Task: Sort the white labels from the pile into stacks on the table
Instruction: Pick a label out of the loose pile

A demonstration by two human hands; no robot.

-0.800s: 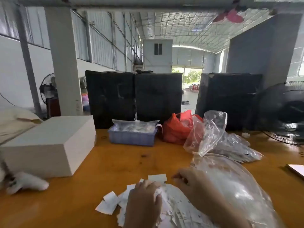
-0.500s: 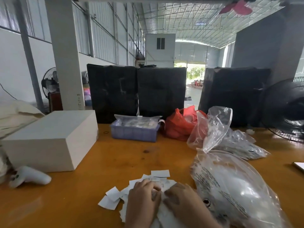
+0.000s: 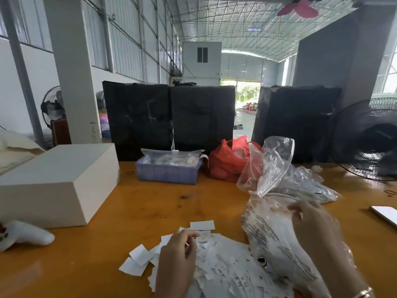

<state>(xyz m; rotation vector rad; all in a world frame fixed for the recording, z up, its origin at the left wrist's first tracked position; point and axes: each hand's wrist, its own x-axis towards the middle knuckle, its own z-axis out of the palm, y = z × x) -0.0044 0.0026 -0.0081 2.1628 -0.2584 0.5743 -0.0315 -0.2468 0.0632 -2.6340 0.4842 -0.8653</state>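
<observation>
A loose pile of small white labels [image 3: 225, 269] with black size print lies on the orange table [image 3: 103, 254] at the near edge. My left hand [image 3: 176, 257] rests on the left of the pile, its thumb and fingers pinching a label [image 3: 202, 239]. A large clear plastic bag [image 3: 277, 239] with printed text lies over the right of the pile. My right hand [image 3: 315, 229] is over that bag, fingers curled on its crinkled film near the top. A few single labels [image 3: 138, 254] lie scattered to the left.
A white box [image 3: 53, 181] and a white controller [image 3: 23, 234] sit at the left. A blue tray [image 3: 167, 171], a red bag [image 3: 227, 162] and more clear bags [image 3: 300, 183] lie further back. Black wrapped bales [image 3: 169, 119] stand behind. A fan [image 3: 369, 140] is at the right.
My right hand has moved from the label pile, right and away, onto the clear bag. My left hand has stayed on the pile and now pinches one label.
</observation>
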